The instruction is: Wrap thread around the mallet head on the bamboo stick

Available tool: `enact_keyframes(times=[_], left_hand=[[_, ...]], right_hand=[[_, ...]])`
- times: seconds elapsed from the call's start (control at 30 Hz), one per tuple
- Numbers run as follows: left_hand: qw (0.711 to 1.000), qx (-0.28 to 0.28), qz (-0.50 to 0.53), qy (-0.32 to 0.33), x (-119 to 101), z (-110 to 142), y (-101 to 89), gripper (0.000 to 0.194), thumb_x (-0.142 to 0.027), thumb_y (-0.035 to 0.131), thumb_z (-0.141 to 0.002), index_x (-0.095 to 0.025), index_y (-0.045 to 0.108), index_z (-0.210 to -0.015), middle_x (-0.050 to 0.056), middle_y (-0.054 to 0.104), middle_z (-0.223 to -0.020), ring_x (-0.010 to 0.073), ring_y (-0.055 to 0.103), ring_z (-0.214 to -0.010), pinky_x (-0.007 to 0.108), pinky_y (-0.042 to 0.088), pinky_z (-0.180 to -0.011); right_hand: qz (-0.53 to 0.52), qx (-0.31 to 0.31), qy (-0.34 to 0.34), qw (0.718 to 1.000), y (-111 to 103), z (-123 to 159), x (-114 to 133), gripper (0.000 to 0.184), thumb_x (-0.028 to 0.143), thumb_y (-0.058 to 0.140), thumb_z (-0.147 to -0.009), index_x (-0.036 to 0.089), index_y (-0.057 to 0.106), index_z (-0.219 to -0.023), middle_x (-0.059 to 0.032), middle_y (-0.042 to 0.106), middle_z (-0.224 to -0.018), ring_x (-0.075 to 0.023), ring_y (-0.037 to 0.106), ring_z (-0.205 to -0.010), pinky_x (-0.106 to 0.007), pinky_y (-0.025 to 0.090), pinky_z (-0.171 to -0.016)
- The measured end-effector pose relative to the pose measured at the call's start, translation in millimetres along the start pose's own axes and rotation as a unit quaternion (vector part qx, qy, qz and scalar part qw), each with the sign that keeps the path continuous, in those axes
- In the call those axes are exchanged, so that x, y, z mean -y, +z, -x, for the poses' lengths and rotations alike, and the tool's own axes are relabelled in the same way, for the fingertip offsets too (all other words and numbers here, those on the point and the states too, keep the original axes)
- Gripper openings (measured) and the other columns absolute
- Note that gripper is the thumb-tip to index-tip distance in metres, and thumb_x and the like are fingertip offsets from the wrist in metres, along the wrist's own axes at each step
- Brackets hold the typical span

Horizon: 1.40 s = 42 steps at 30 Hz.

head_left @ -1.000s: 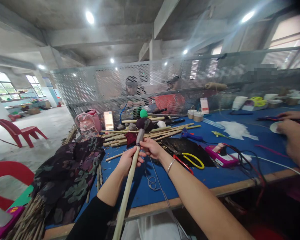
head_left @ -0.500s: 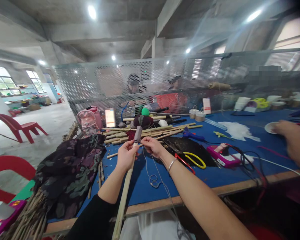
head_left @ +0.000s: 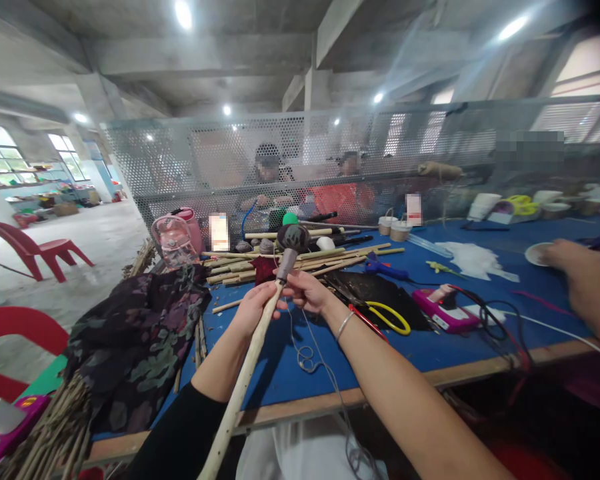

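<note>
"Held where?"

"In narrow grip of left hand (head_left: pixel 254 307), near centre: pale stick (head_left: pixel 245 375), slanting from seven o'clock toward gray sleeve (head_left: pixel 287 263) at twelve."

"And with right hand (head_left: pixel 310 292)?"

"By sleeve, apparently pinching string (head_left: pixel 307 363), dangling toward five o'clock."

"Which step?"

"Apparently binding. Next, calling for steady stick, taut string."

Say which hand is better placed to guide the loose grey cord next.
Right, I'd judge: the right hand is at the base of the stick's grey-wrapped end, with the grey cord hanging just below it. The left hand looks occupied gripping the pale stick.
</note>
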<state>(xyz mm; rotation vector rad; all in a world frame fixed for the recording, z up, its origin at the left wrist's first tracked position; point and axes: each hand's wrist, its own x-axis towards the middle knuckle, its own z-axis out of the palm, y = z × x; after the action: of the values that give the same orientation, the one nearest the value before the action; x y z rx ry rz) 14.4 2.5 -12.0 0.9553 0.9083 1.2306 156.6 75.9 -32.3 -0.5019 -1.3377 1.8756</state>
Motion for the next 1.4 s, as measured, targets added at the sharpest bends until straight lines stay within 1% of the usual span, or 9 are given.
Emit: enact_keyframes(times=[0.07,0.13,0.2,0.3,0.4,0.63,0.83,1.17,1.4], left_hand=[[0.999,0.024,-0.004,-0.031,3.5,-0.8,-0.9,0.031,-0.033,0.057,-0.074,-0.012,0.061,-0.097,0.013,0.067,-0.089,0.0104,0.059,-0.054,0.017,0.044,-0.042],[0.998,0.011,-0.055,-0.043,9.5,-3.4,-1.8,0.033,-0.037,0.054,-0.076,-0.011,0.061,-0.095,0.012,0.067,-0.083,0.0122,0.059,-0.052,0.02,0.044,-0.042],[0.988,-0.046,-0.148,0.011,16.5,-6.5,-2.5,0.034,-0.041,0.055,-0.075,-0.012,0.061,-0.093,0.008,0.066,-0.076,0.0122,0.057,-0.05,0.02,0.043,-0.041],[0.946,-0.139,-0.254,0.148,24.1,-9.8,-3.3,0.035,-0.037,0.066,-0.066,-0.014,0.06,-0.093,0.002,0.062,-0.07,0.0099,0.055,-0.051,0.018,0.041,-0.045],[0.925,-0.17,-0.279,0.195,24.5,-10.4,-3.9,0.034,-0.024,0.073,-0.056,-0.015,0.061,-0.087,0.0,0.06,-0.067,0.0092,0.054,-0.055,0.017,0.041,-0.05],[0.964,-0.164,-0.187,0.097,10.4,-8.3,-3.3,0.031,-0.021,0.068,-0.06,-0.013,0.06,-0.089,0.001,0.062,-0.064,0.0111,0.055,-0.049,0.019,0.042,-0.04],[0.99,-0.103,-0.073,0.062,3.7,-10.4,-5.9,0.028,-0.024,0.068,-0.061,-0.011,0.058,-0.084,0.005,0.065,-0.072,0.01,0.056,-0.049,0.019,0.044,-0.039],[0.989,-0.127,-0.04,0.058,4.0,-11.5,-6.6,0.027,-0.023,0.069,-0.064,-0.01,0.058,-0.085,0.006,0.066,-0.073,0.0088,0.057,-0.049,0.017,0.043,-0.039],[0.993,-0.102,-0.014,0.051,2.9,-9.0,-6.1,0.026,-0.024,0.068,-0.064,-0.01,0.06,-0.084,0.006,0.066,-0.075,0.0088,0.057,-0.052,0.015,0.042,-0.038]], right_hand=[[0.006,-0.002,-0.004,1.0,-1.3,0.1,-1.5,0.034,0.04,0.07,-0.064,0.017,0.051,-0.079,0.012,0.028,-0.042,-0.002,0.012,-0.034,-0.017,0.007,-0.032],[0.034,-0.027,-0.007,0.999,-1.5,-1.7,-4.8,0.031,0.038,0.07,-0.064,0.017,0.049,-0.073,0.0121,0.026,-0.04,-0.0022,0.014,-0.033,-0.017,0.008,-0.031],[0.067,-0.058,-0.002,0.996,-0.4,-4.4,-8.7,0.031,0.037,0.07,-0.064,0.017,0.047,-0.07,0.012,0.027,-0.039,-0.0025,0.016,-0.032,-0.018,0.009,-0.029],[0.1,-0.078,-0.001,0.992,3.5,-7.8,-12.6,0.03,0.038,0.068,-0.065,0.017,0.047,-0.072,0.0108,0.034,-0.041,-0.0026,0.018,-0.031,-0.018,0.011,-0.028],[0.123,-0.081,-0.001,0.989,8.6,-9.0,-13.2,0.029,0.039,0.066,-0.066,0.017,0.049,-0.072,0.0097,0.037,-0.04,-0.003,0.021,-0.03,-0.018,0.012,-0.029],[0.095,-0.079,-0.019,0.992,12.0,-8.5,-9.3,0.03,0.039,0.067,-0.065,0.018,0.047,-0.069,0.0113,0.032,-0.04,-0.0027,0.019,-0.031,-0.018,0.01,-0.031],[0.041,-0.078,-0.039,0.995,9.9,-5.5,-5.9,0.028,0.031,0.068,-0.062,0.018,0.043,-0.059,0.0114,0.026,-0.037,-0.0028,0.016,-0.031,-0.018,0.007,-0.032],[0.036,-0.064,-0.05,0.996,13.4,-5.5,-6.5,0.027,0.032,0.069,-0.064,0.017,0.047,-0.062,0.0114,0.029,-0.037,-0.0025,0.017,-0.031,-0.017,0.01,-0.031],[0.015,-0.037,-0.037,0.999,14.3,-7.1,-7.4,0.029,0.033,0.07,-0.064,0.016,0.047,-0.063,0.01,0.035,-0.041,-0.0017,0.017,-0.033,-0.015,0.01,-0.03]])
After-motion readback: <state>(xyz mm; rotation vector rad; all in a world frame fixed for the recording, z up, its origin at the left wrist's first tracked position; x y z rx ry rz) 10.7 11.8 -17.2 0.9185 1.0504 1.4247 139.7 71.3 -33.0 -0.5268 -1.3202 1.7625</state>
